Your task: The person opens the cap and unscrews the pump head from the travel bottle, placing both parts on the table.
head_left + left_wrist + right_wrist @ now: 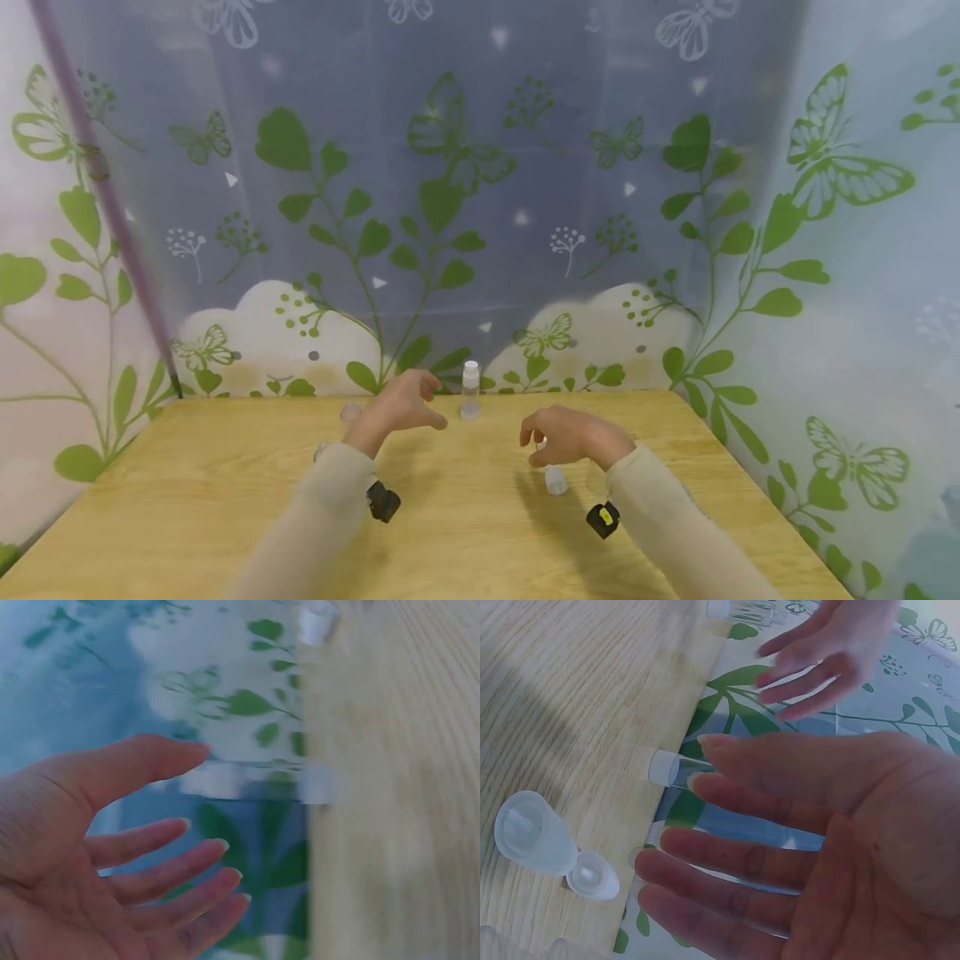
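A slim clear bottle [470, 392] with a white top stands upright near the table's back edge. My left hand [407, 402] hovers just left of it, thumb and fingers spread apart and holding nothing. In the left wrist view the bottle [251, 782] appears blurred beyond the thumb tip. To the right, my right hand [570, 437] hangs over the table, fingers loosely bent. Close by it is a hollow white cap [555, 479]. The right wrist view shows this cap [534, 832] beside a smaller white piece [592, 875], both below the relaxed fingers. Part of the bottle is hidden there by my fingers.
Small clear pieces [350, 411] lie on the left of the table [450, 533], one partly hidden by the left sleeve. Other clear items [502, 945] show at the right wrist view's lower corner. A patterned curtain [480, 250] rises behind the table and along both sides.
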Motion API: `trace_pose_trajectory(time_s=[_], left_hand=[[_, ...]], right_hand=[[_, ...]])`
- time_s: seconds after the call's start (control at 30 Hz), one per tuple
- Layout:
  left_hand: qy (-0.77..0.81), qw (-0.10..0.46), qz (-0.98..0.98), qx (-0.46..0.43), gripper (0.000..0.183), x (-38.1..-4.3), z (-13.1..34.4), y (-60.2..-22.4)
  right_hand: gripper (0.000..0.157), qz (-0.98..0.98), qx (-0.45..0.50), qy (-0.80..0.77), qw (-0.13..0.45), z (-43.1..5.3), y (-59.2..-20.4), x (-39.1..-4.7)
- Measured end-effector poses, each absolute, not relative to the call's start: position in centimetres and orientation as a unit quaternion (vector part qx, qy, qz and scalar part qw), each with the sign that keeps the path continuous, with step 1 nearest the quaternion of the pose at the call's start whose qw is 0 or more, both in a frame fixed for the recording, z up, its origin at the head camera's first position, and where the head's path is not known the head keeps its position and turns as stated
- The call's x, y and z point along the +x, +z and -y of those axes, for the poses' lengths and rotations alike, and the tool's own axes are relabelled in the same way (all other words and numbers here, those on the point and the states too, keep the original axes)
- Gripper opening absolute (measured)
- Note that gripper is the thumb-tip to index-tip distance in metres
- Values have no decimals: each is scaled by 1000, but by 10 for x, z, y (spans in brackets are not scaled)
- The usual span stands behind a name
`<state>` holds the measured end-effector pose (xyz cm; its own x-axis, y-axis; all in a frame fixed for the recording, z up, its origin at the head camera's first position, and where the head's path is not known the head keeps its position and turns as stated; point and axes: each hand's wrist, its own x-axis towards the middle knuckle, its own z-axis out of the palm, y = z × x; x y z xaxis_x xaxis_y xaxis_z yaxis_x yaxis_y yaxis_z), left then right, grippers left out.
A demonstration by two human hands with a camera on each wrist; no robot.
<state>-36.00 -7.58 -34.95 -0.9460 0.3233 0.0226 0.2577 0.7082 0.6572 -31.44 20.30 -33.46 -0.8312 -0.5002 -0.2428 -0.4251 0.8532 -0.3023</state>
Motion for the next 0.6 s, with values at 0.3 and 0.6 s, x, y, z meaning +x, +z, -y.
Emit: trace_pose_trajectory(time_s=[0.3, 0.6], left_hand=[[451, 86, -884, 88, 62, -409, 54, -386], [447, 76, -889, 67, 57, -430, 28, -411]], right_hand=[[24, -949, -243, -119, 162, -202, -333, -312], [26, -948, -235, -124, 174, -203, -330, -310]])
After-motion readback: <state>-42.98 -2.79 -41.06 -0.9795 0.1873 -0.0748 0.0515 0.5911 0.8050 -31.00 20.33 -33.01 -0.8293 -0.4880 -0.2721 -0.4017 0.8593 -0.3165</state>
